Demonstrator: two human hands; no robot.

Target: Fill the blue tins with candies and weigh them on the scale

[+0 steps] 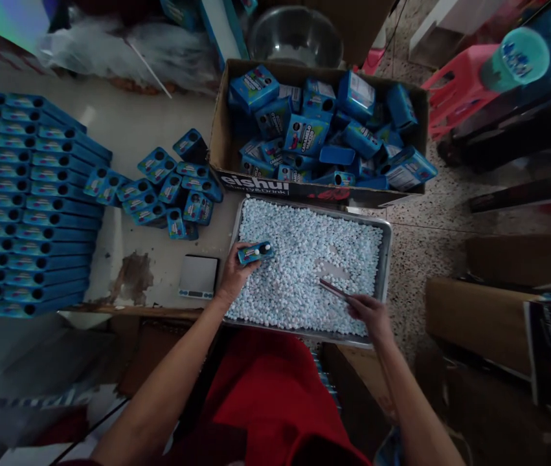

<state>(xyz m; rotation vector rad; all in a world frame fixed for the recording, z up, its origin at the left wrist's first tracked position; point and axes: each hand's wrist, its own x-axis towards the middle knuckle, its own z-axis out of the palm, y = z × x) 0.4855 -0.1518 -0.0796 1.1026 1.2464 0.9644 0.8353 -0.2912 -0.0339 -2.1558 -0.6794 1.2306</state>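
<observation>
My left hand (234, 275) is closed around a small blue candy box (252, 253) with a dark round hole and white pieces at its top. It holds this box over the left part of a metal tray (388, 259). Small pale blue and white candies (289, 285) cover most of the tray's bottom. In my right hand (368, 312) is a thin dark utensil (334, 288), whose tip is at the candies near a bare patch of the tray; the kind of utensil is unclear. The fingers of my right hand are wrapped around its end.
A cardboard carton (318, 189) full of blue boxes stands beyond the tray. Left of the tray lie a small digital scale (198, 275) and several loose blue boxes (158, 165). Stacked rows of boxes (17, 207) fill the far left. A red stool (467, 90) bears a green cup (522, 61).
</observation>
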